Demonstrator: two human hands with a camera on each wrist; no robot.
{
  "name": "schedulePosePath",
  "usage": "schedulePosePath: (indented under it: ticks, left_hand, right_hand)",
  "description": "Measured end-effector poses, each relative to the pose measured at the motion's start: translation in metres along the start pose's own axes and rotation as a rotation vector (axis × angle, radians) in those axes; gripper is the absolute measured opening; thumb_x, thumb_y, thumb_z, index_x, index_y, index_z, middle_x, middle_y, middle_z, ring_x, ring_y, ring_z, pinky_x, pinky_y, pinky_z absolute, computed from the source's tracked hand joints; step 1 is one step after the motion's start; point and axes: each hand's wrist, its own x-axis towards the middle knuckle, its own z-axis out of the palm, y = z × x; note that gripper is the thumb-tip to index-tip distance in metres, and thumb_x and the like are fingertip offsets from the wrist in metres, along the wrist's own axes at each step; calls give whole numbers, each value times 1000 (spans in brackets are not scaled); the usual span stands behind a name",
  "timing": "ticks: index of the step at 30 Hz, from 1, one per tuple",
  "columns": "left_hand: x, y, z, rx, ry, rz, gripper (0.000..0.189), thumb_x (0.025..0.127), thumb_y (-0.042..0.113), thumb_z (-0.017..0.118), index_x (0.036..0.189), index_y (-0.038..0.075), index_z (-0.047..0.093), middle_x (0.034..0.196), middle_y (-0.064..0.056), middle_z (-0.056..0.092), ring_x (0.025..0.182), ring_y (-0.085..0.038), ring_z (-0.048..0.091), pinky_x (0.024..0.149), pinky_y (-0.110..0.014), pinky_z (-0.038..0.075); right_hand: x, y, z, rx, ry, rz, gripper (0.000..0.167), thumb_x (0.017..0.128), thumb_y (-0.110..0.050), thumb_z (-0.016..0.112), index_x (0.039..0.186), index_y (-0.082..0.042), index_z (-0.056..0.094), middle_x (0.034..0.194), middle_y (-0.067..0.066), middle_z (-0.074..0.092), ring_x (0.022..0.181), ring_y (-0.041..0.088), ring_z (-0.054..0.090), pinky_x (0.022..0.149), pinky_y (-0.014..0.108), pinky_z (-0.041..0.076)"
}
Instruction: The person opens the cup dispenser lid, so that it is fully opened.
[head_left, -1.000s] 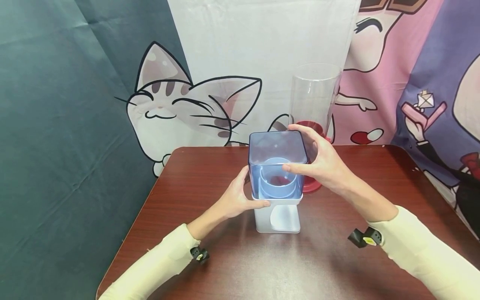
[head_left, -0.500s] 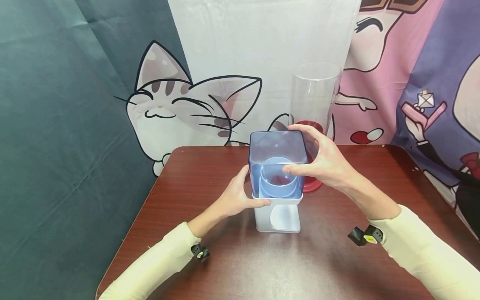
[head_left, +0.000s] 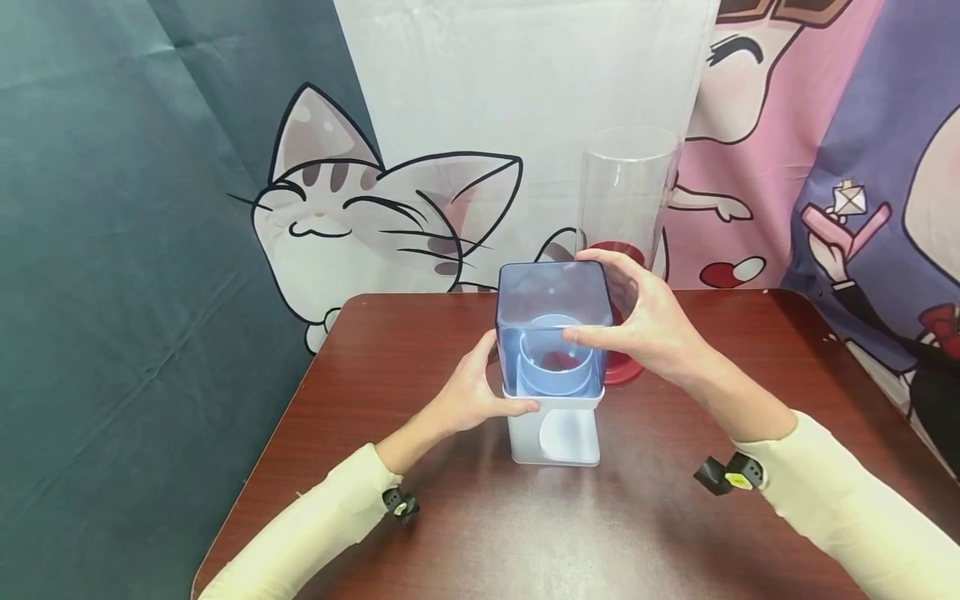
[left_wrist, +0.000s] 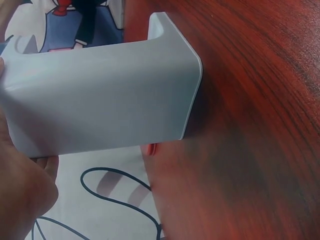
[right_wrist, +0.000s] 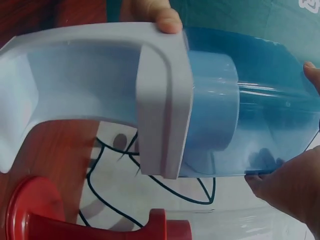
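Observation:
A white C-shaped stand is upright on the table under a see-through blue square cover. Inside the cover a pale blue round collar shows. My left hand grips the top of the stand from the left, thumb along its front rim; the left wrist view shows the stand's smooth back. On the other side my right hand holds the blue cover near its top, thumb in front and fingers at the far side. The cover's lower edge meets the white rim. Most left fingertips are hidden behind the stand.
Behind the cover and right hand stands a tall clear cylinder with a red stand, whose round base rests on the brown table. Cartoon-printed cloth hangs beyond the table's far edge.

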Motion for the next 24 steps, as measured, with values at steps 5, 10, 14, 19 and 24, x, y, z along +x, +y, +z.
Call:
schedulePosePath:
  ticks: [5,10,14,19,24]
  left_hand:
    - [-1,2,1,4,9,-21,102,69,17,102,153,10,44,136,-1,65,127,-16,61,116,-33,47]
    - [-1,2,1,-1,3,-24,102,69,18,101,153,11,44,136,-1,64,128,-16,60,117,-39,46]
    - [0,1,1,-8,-2,-29,102,69,18,101,154,12,44,139,0,63,131,-16,59,118,-41,46]
    - [-1,0,-1,-2,-6,-42,103,68,19,102,154,16,45,139,2,63,131,-15,60,117,-40,47]
    - [0,1,-1,1,-10,-39,103,69,19,102,154,15,45,139,2,63,130,-15,60,116,-40,47]
  right_hand:
    - [-2,2,1,-5,3,-63,83,78,-4,92,151,-13,54,136,7,62,119,25,62,101,22,53]
    - [-3,3,0,-33,14,-82,83,77,-5,93,150,-13,55,136,6,62,119,25,63,103,22,53]
    - [-3,1,0,-56,26,-57,80,79,-10,94,149,-14,57,134,7,65,117,24,65,102,24,54]
    - [-2,-2,-1,-88,28,-5,78,80,-18,94,149,-17,57,136,5,65,120,24,65,108,33,54]
    - [-1,-2,-1,-70,31,-7,78,80,-15,94,149,-16,57,137,5,65,121,23,64,108,31,53]
